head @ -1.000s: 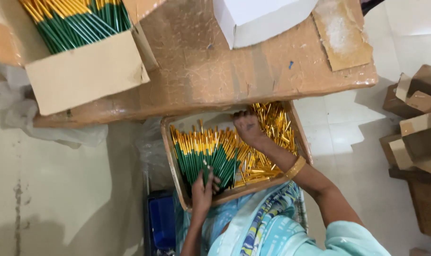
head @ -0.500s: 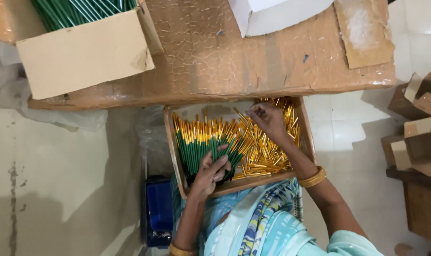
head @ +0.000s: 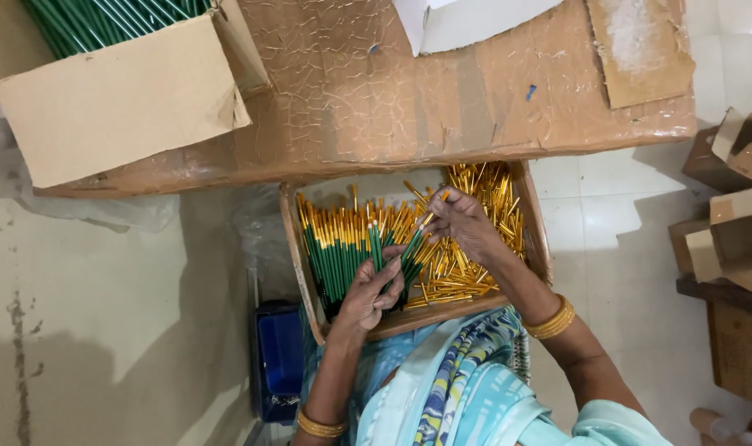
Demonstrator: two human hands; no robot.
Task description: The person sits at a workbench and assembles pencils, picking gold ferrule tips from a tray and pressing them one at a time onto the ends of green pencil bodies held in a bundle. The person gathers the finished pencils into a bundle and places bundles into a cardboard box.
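Left hand [head: 374, 289] gripped green brushes [head: 336, 256] in tray [head: 297, 248]; right hand [head: 463, 223] pinched one w/ fingertips above gold pile – loose bundle could've splayed, spilling over tray edge

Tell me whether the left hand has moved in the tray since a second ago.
Yes. The left hand has slid from the tray's near edge up over the green pencils, toward the table, and now grips a bunch.

Light turquoise garment [head: 508, 405] worn, short sleeve seen at 5 o'clock. Patterned scarf [head: 454, 376] draped down front (blue, yellow, white swirls). Gold bangles worn: stacked pair on right wrist [head: 551, 318], one on left wrist [head: 322, 426] at 6 o'clock. Forearms left bare.
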